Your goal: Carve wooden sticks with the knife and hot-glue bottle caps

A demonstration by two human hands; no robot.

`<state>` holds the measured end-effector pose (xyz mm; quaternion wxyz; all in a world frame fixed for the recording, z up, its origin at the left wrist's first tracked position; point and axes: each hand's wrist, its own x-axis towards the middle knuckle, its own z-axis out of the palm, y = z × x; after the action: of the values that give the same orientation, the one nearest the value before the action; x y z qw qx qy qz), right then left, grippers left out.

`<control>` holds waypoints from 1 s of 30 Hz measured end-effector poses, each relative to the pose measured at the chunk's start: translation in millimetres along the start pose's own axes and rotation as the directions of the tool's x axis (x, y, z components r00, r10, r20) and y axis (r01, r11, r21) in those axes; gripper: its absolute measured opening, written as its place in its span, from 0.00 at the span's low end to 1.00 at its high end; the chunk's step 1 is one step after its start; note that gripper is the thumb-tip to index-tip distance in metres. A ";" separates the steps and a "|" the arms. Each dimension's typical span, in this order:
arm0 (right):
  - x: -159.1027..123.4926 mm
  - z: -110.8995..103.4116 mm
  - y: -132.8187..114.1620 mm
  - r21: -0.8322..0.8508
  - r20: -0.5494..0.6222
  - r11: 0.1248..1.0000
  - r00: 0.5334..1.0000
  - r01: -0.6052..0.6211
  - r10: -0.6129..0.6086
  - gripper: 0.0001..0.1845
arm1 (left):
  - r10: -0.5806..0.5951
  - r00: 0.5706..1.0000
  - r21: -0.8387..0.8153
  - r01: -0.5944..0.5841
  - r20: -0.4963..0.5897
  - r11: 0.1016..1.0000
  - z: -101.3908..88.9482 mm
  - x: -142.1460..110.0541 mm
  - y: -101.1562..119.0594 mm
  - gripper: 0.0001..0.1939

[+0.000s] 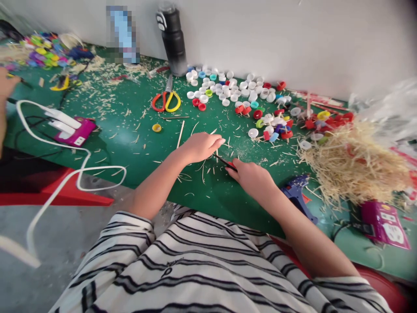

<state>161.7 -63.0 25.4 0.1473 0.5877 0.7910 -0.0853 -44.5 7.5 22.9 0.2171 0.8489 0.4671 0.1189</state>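
Observation:
My right hand point(252, 176) is closed around a knife point(224, 161) with a thin dark blade and some red at the handle. The blade points left, up to the fingertips of my left hand point(203, 145). Those fingers are pinched together, and a short pale sliver of wood point(216, 157) shows just below them, by the blade tip. Whatever else they grip is hidden. Thin wood shavings lie on the green tabletop point(208, 189) around both hands. A pale wooden stick point(180, 134) rests left of my left hand, near a yellow bottle cap point(157, 128).
Scissors point(166, 99) and a black bottle point(173, 43) stand behind, beside many bottle caps point(241, 89). At right are a blue glue gun point(299, 198), a shavings heap point(355, 163) and a purple power strip point(384, 224). Another person's hand point(7, 84) is far left, above a white cable point(81, 150).

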 end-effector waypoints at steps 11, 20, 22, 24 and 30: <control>-7.0 -1.2 2.8 0.019 0.000 0.999 1.000 0.026 -0.026 0.21 | -0.022 0.999 0.035 0.023 -0.025 0.999 3.1 -1.9 -3.1 0.25; -9.8 1.1 8.5 0.044 0.046 0.998 0.998 0.046 -0.048 0.21 | -0.048 0.999 0.032 0.048 -0.013 0.998 0.4 -3.9 -3.2 0.25; -11.9 0.4 8.6 0.015 0.061 0.999 0.998 0.031 -0.032 0.21 | -0.053 0.998 0.031 0.054 -0.018 0.998 0.8 -4.1 -3.7 0.25; -13.8 0.1 9.1 -0.008 0.065 1.000 0.998 0.026 -0.026 0.21 | -0.051 0.999 0.029 0.051 -0.019 0.998 1.1 -3.9 -3.2 0.24; -14.1 0.3 19.5 0.108 0.026 0.989 0.994 0.100 -0.103 0.22 | -0.050 0.999 0.038 0.049 0.012 0.998 -0.8 -2.9 2.3 0.23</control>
<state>184.1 -70.1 30.6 0.1238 0.5523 0.8117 -0.1442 -44.6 4.2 24.7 0.2067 0.8417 0.4888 0.0991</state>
